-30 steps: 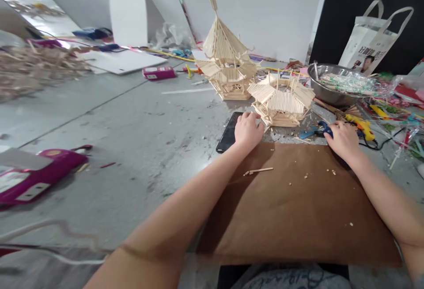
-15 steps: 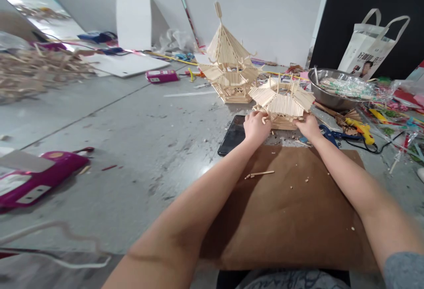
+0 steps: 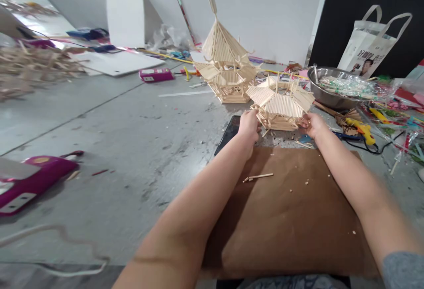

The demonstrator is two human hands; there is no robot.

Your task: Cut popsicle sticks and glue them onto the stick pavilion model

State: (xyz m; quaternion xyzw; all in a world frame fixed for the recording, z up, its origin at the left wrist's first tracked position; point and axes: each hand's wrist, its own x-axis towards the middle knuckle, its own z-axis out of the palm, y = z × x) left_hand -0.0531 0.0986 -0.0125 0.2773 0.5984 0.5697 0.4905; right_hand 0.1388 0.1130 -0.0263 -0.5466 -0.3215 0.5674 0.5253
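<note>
While a flat, matt-brown sheet point(image 3: 298, 223) spreads out nearest the body, one thin, pale wooden stick point(image 3: 261, 176) lies across its far-left part, small crumbs scattered nearby. Over to the left, on the scuffed grey surface point(image 3: 126, 148), sits a glossy magenta plastic device point(image 3: 33, 174) with white panels, cut off by the picture's edge. Up past the sheet now, and here's a flat black phone point(image 3: 225, 136), partly covered by the left hand point(image 3: 249, 125).

And both hands are at the low, six-sided pavilion of pale wooden sticks point(image 3: 281, 105), which stands upright just beyond the sheet! Left fingers bend in at its left side, right hand point(image 3: 314, 125) curled by its lower right edge; whether either grips or merely touches, I can't tell. To the right lies a bright yellow glue gun point(image 3: 362, 131) with a black cord.

Behind and to the left rises a tall, pointed pagoda of pale sticks point(image 3: 221, 44); off to the right, a round steel bowl point(image 3: 334, 100) holds plastic-wrapped sticks, a white handled bag point(image 3: 367, 50) standing behind.
</note>
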